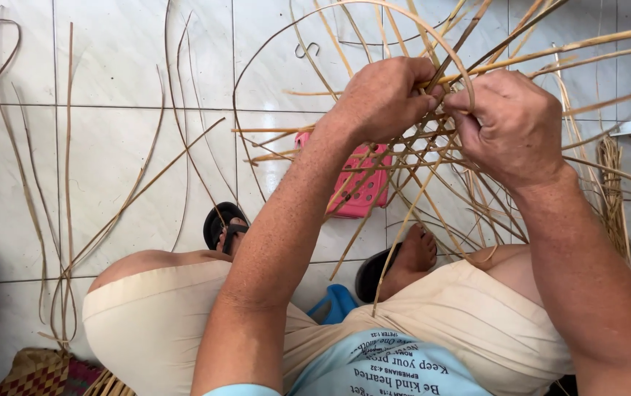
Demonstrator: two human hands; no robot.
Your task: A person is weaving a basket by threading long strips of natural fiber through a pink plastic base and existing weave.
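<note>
- Head view looks straight down on two bare hands working a loose lattice of rattan strips point(433, 169) held above the knees.
- Left hand point(383, 99) is curled shut, its fingertips pinching a thin strip at the upper middle of the lattice.
- Right hand point(512, 125) is also closed, thumb and fingers nipping the same crossing point, touching the left hand's fingertips.
- Most long strips of the weave run roughly left to right, fanning upward toward the upper right corner; others cross them on a diagonal down toward the person's feet.
- One thin strip point(345, 44) bends in a wide arc from the hands over to the left and down.
- Under the lattice lies a pink perforated plastic piece point(363, 183) on the white tiled floor point(110, 161).
- Loose strips point(66, 183) lie on the floor at left, their long axes mostly running top to bottom.
- Both feet wear dark sandals point(216, 224); a blue object point(334, 302) sits between the knees.
- A woven mat corner point(37, 374) shows at lower left.
</note>
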